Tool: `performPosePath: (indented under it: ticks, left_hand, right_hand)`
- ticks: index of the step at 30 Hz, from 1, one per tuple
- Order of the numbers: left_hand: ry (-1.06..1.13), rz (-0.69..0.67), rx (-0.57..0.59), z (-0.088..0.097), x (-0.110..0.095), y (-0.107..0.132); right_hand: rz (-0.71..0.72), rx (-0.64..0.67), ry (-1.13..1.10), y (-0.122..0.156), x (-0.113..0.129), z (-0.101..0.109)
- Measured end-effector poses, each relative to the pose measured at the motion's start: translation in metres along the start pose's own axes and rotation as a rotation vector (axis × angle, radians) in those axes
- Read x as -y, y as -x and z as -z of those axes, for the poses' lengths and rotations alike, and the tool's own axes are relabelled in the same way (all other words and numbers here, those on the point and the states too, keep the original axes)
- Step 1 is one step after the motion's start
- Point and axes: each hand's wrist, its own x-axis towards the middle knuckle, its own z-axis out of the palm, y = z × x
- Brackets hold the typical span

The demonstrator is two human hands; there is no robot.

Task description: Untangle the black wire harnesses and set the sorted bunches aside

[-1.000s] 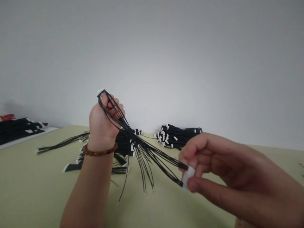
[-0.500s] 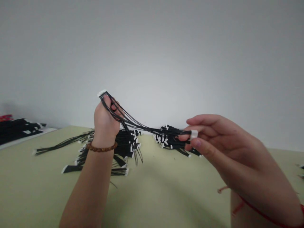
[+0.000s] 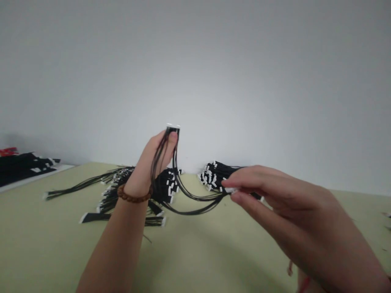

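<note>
The fingers (image 3: pixel 172 137) of the left hand (image 3: pixel 142 175) pinch a white connector (image 3: pixel 172 126) atop a black wire harness (image 3: pixel 195 202), its far end pressed between the right hand (image 3: pixel 275 199)'s fingertips above the worktop (image 3: pixel 214 244); many more bundled harnesses (image 3: pixel 216 176) lie behind it, left to handle.

No text, label, brand, number or sign can be read in this view. The white connectors (image 3: pixel 172 126) on the wire bundle (image 3: pixel 195 199) are too small to show any marking. The white patches on the black stack (image 3: pixel 24 169) at the far left show nothing legible, and the red item (image 3: pixel 8 151) beside it is too blurred and too small to read.
</note>
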Motion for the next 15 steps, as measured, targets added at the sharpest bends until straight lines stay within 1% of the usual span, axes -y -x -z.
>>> performPosePath:
  ticks: [3,4,6,8,10,15]
  left_hand:
    - [-0.372,-0.196,0.225,-0.019,-0.011,0.012]
    - [-0.471,-0.234,0.301,-0.027,-0.014,0.015]
    - [-0.589,-0.279,0.387,-0.041,-0.016,0.02]
    - [-0.629,-0.295,0.443,-0.052,-0.015,0.023]
    - [-0.617,-0.306,0.486,-0.057,-0.013,0.025]
    - [-0.579,-0.292,0.513,-0.06,-0.013,0.028]
  right_hand:
    - [-0.013,-0.052,0.103,-0.006,-0.011,-0.004]
    - [-0.033,-0.054,0.103,-0.008,-0.015,-0.005]
    - [-0.087,-0.067,0.053,-0.01,-0.024,-0.006]
    - [-0.142,-0.117,-0.017,-0.011,-0.031,-0.006]
    - [-0.173,-0.184,-0.056,-0.012,-0.037,-0.006]
    - [-0.165,-0.25,0.022,-0.014,-0.042,-0.006]
